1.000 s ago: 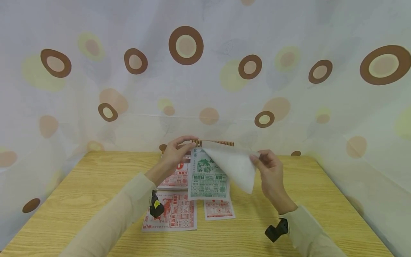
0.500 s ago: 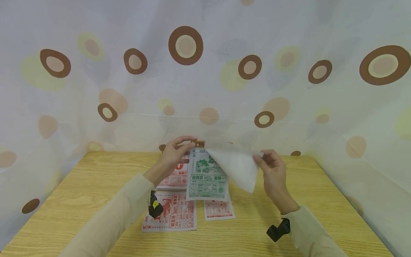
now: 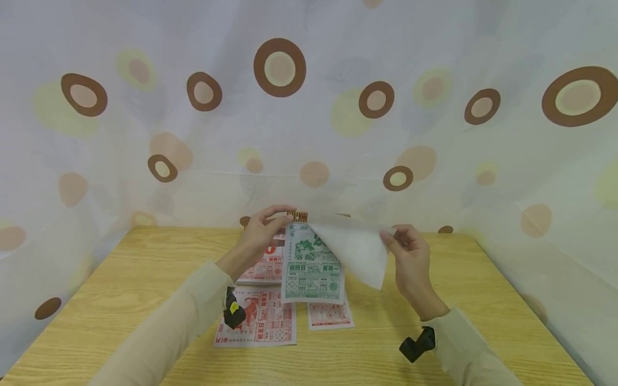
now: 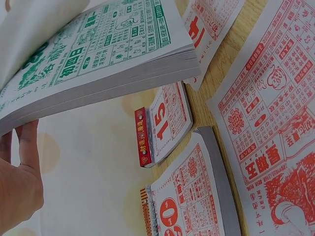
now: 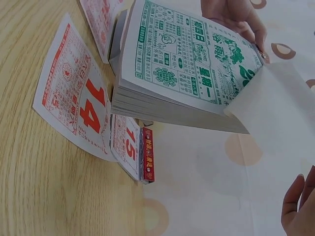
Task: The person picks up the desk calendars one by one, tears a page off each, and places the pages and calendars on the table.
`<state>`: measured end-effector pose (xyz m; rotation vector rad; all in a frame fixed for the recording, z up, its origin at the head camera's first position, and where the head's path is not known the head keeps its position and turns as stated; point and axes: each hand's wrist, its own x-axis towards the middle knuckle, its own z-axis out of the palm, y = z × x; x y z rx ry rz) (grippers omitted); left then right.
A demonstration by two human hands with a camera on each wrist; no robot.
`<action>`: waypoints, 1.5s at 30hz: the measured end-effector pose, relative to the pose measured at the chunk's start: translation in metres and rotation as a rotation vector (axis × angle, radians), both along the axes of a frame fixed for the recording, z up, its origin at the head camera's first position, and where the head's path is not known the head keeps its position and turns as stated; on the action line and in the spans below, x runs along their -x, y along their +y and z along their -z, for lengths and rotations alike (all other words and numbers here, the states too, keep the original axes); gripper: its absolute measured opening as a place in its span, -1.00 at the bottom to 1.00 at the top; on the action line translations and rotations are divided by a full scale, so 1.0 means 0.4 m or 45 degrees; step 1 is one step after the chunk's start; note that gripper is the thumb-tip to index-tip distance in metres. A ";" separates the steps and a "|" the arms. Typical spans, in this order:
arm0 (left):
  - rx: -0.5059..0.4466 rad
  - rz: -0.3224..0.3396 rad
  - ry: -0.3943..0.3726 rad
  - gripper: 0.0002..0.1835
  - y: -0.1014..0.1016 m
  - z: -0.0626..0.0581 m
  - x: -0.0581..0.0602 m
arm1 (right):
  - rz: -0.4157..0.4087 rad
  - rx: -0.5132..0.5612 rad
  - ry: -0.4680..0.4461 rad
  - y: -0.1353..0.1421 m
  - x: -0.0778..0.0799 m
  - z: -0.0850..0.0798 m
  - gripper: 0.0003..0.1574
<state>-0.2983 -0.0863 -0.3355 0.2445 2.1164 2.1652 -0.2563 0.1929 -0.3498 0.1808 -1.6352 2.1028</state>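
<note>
Above the table, my left hand (image 3: 256, 236) grips the patterned top binding of a thick tear-off calendar (image 3: 311, 273), thumb in front. Its top page is printed in green. In the left wrist view, the fingers of the left hand (image 4: 19, 182) show behind the thick pad (image 4: 108, 54). My right hand (image 3: 410, 262) pinches the upper right corner of a turned-over page (image 3: 359, 252), whose white back faces me. The page slants across the calendar's upper right part. Whether it is still attached along the binding cannot be told.
Under and beside the calendar lie a second tear-off calendar with red print (image 4: 189, 196), a smaller calendar marked 15 (image 5: 132, 147), a loose sheet marked 14 (image 5: 74, 93) and another loose red sheet (image 3: 260, 321). A dotted curtain (image 3: 309, 134) hangs behind the wooden table (image 3: 434, 370).
My right hand has shifted slightly right, drawing the page with it. A bit more of the binding shows at the left, and less at the right. The left hand stays nearly in place.
</note>
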 end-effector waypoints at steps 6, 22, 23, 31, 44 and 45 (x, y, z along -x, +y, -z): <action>-0.021 0.007 0.000 -0.69 0.001 -0.002 -0.001 | 0.003 -0.003 -0.004 0.000 0.000 -0.001 -0.76; -0.036 -0.026 0.007 -0.64 -0.039 0.012 0.004 | 0.048 0.117 -0.075 0.047 0.003 -0.006 -0.81; -0.034 -0.023 0.004 -0.63 -0.041 0.013 0.004 | 0.048 0.117 -0.071 0.048 0.004 -0.006 -0.81; -0.036 -0.025 -0.019 -0.56 -0.040 0.020 0.008 | 0.065 0.091 -0.088 0.047 0.005 -0.001 -0.88; -0.083 0.001 -0.044 -0.61 -0.038 0.010 0.006 | 0.058 -0.041 -0.131 0.049 0.000 -0.003 -0.84; -0.086 0.000 -0.047 -0.61 -0.037 0.008 0.005 | 0.055 -0.048 -0.138 0.049 0.000 -0.004 -0.82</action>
